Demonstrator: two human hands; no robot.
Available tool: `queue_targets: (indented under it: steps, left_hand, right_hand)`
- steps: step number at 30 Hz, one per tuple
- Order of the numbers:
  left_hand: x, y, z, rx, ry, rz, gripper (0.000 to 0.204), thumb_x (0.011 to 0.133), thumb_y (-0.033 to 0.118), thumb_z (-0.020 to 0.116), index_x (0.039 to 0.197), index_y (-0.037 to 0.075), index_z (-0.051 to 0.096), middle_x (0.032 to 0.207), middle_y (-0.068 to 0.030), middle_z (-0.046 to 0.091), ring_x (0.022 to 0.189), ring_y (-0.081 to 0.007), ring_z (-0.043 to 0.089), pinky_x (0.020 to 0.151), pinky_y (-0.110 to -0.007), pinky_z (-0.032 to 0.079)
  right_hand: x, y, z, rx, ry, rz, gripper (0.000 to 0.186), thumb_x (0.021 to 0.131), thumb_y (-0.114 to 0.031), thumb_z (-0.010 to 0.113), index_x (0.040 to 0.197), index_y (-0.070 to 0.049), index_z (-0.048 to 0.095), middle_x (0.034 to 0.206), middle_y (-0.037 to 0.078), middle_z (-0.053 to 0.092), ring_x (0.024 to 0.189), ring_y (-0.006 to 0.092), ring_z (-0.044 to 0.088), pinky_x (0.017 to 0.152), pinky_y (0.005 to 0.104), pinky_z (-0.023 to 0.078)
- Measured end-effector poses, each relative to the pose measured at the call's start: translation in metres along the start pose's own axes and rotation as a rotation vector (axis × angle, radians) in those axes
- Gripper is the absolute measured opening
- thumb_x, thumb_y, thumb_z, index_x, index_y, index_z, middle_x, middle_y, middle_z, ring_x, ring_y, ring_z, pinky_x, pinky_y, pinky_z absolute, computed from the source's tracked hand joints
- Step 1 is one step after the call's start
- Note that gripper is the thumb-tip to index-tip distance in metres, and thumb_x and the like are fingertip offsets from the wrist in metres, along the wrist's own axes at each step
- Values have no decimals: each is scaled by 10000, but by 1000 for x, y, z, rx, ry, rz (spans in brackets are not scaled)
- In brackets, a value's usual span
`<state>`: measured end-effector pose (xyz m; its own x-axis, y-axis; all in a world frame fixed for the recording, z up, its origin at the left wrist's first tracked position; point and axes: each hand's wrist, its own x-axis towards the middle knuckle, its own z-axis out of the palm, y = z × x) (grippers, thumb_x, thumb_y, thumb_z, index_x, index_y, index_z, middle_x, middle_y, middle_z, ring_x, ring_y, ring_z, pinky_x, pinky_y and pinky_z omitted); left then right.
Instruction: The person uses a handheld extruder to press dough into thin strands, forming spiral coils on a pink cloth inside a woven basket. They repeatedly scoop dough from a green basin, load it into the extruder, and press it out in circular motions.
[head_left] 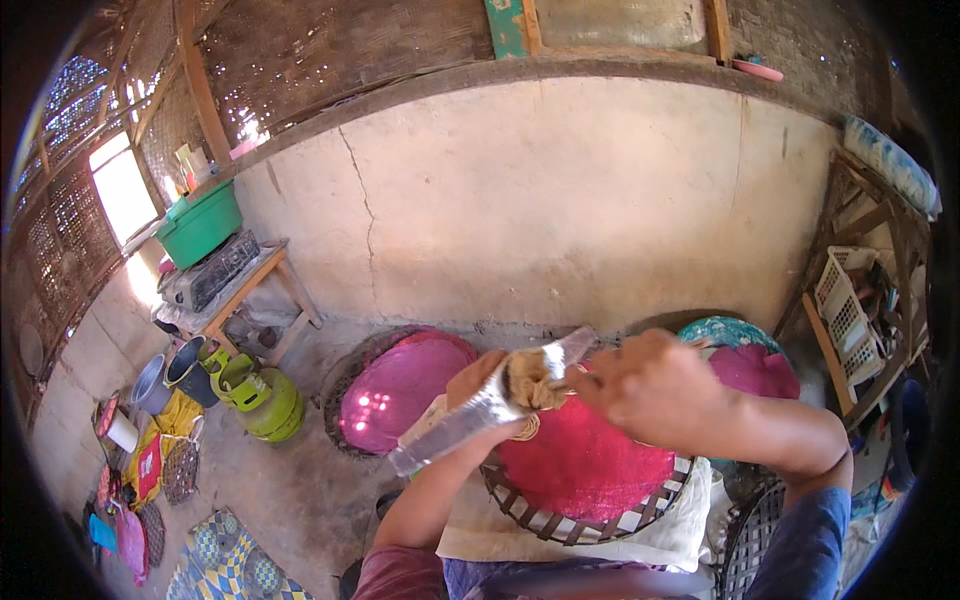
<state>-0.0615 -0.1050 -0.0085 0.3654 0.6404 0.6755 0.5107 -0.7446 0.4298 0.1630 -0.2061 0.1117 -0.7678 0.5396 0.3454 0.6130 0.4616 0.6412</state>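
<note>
My left hand [478, 378] is closed around a clear plastic bag [455, 432], held tilted in front of me. A soft-looking brown lump [537, 380] shows at the bag's middle. Close to the lump is my right hand [655, 385], its fingers curled together; what they pinch, if anything, I cannot make out. Below both hands sits a round slatted basket [575, 525] on a pale cloth [690, 530] across my lap. Bright red sheeting [600, 465] covers the basket's top. Its contents are hidden.
On the floor ahead left lies a pink-covered basket [410, 390]; green gas cylinders [262, 405] stand farther left. A wooden bench [245, 290] carries a stove and a green tub [200, 225]. At right are a teal-and-pink bundle [745, 365] and a wooden rack holding a white crate [850, 310].
</note>
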Motion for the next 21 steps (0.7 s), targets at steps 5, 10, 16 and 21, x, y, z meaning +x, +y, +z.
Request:
queue_targets:
  steps: [5,10,16,21]
  left_hand:
    - [-6,-19,3,38,-69,-114,586,641,319,845,1118,62,622,1042,-130,669,969,-296,647,880,-373,514]
    - [-4,-28,2,243,10,-65,492,690,315,819,1083,74,648,1029,-131,674,944,-292,651,860,-369,523]
    - [0,20,-4,72,-52,8,567,603,227,844,1095,55,622,960,-135,672,859,-333,657,790,-381,535]
    - [5,-1,-4,199,59,-128,398,655,251,829,977,84,664,915,-96,664,837,-286,658,757,-370,531]
  right_hand:
    - [-7,1,-16,5,-47,-13,204,771,-179,594,936,-103,687,654,-12,558,580,123,576,487,262,402]
    - [-24,16,-31,-16,-2,58,197,768,-183,591,918,-82,671,660,-13,562,607,117,582,487,261,403]
    - [1,0,-14,-19,-103,-76,341,758,-185,593,1081,-119,677,674,-14,521,585,141,557,492,291,421]
    - [-19,14,-31,62,-186,93,208,796,-176,574,961,-92,671,628,-2,551,562,136,588,484,279,420]
